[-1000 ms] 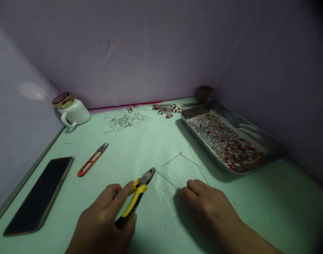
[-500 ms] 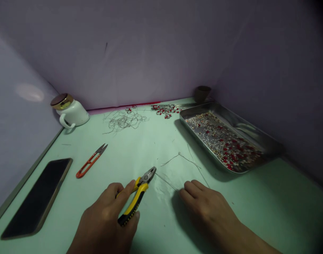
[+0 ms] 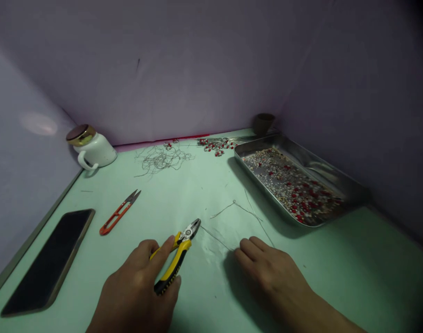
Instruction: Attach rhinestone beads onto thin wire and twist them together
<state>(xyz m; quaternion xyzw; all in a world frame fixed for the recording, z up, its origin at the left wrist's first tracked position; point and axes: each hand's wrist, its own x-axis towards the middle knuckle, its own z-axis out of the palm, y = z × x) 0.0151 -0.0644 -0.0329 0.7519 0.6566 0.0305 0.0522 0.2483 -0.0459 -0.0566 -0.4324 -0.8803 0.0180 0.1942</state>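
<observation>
My left hand (image 3: 138,289) grips yellow-and-black pliers (image 3: 176,256), whose jaws point up and right and meet the near end of a thin wire (image 3: 214,237). My right hand (image 3: 266,273) rests palm down on the green table, its fingertips on the wire's other end. A second thin wire with a small loop (image 3: 237,206) lies just beyond, loose on the table.
A metal tray (image 3: 303,159) of small red and pale beads sits at the right. Orange thread snips (image 3: 119,212), a dark phone (image 3: 48,259), a white mug with a gold lid (image 3: 89,148), tangled wire (image 3: 161,157), beaded pieces (image 3: 216,143) and a small dark cup (image 3: 264,122) lie around.
The pliers' jaws have shifted slightly left and toward me, staying on the wire. My right hand has edged a little nearer too.
</observation>
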